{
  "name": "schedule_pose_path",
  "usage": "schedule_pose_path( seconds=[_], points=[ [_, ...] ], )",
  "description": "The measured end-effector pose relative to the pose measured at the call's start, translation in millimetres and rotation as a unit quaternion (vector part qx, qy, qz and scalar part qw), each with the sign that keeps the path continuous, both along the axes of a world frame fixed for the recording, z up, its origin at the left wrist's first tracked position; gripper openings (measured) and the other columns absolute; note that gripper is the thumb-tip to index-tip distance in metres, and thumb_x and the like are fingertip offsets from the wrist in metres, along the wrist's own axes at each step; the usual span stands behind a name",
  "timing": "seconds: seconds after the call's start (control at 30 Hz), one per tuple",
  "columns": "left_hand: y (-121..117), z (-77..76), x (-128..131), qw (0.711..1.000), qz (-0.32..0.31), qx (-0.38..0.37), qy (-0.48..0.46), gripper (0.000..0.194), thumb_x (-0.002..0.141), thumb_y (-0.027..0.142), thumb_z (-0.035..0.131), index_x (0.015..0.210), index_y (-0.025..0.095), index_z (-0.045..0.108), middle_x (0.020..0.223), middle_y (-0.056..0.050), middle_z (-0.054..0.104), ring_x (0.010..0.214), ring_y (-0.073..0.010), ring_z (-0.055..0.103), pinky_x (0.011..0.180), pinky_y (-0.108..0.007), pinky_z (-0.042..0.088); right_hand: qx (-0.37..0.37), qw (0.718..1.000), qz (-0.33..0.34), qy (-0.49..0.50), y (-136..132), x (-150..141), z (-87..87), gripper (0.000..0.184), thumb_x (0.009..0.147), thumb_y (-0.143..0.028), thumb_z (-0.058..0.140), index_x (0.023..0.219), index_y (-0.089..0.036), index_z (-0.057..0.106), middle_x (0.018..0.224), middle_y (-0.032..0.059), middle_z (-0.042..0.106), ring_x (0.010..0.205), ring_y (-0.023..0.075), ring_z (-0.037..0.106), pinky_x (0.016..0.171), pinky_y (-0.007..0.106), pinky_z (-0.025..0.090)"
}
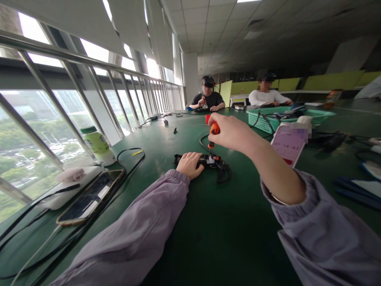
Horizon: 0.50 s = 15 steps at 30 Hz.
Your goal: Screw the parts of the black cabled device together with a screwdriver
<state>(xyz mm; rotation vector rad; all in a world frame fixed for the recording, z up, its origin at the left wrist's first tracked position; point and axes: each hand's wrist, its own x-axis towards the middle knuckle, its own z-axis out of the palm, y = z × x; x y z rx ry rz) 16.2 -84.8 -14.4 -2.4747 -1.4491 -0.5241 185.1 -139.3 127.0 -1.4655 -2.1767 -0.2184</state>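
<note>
A black elongated device (203, 162) with exposed parts and a cable lies on the green table. My left hand (189, 164) is closed over its left half and presses it against the tabletop. Above its right half my right hand (229, 131) grips an orange and black screwdriver (214, 129), held upright. The screwdriver's thin shaft points down to a light-coloured part of the device, and the tip seems to touch there. A black cable loops beside the device's right end. Behind my right fingers shows a small red object (207, 118), partly hidden.
To the left are a phone (91, 198), a white case (74, 184), a green-capped bottle (98, 146) and cables. On the right, a phone with a timer (287, 145) leans before a green basket (258, 121) of cables. Two people sit at the far side.
</note>
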Motion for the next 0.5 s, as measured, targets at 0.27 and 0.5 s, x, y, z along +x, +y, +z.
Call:
schedule_pose_path(
  seconds=[0.27, 0.5],
  points=[
    [1.5, -1.4, 0.5, 1.000, 0.010, -0.002, 0.007, 0.041, 0.080, 0.028, 0.045, 0.119, 0.018, 0.052, 0.110, -0.007, 0.061, 0.104, -0.0237, 0.053, 0.096, -0.039, 0.038, -0.027, 1.000, -0.008, 0.000, -0.1, 0.7, -0.4, 0.026, 0.074, -0.032, 0.051, 0.094, -0.019, 0.061, 0.081, 0.0077, 0.066, 0.072, 0.0201, 0.059, 0.060, 0.030, 0.037],
    [1.0, -1.8, 0.0, 1.000, 0.009, -0.002, 0.014, 0.041, 0.080, 0.028, 0.044, 0.118, 0.017, 0.053, 0.108, -0.008, 0.060, 0.102, -0.0238, 0.052, 0.095, -0.038, 0.039, -0.061, 0.998, -0.014, -0.004, 0.2, 1.1, 0.8, 0.024, 0.077, -0.036, 0.049, 0.088, -0.019, 0.062, 0.076, 0.0076, 0.065, 0.069, 0.0203, 0.059, 0.061, 0.031, 0.038]
  ],
)
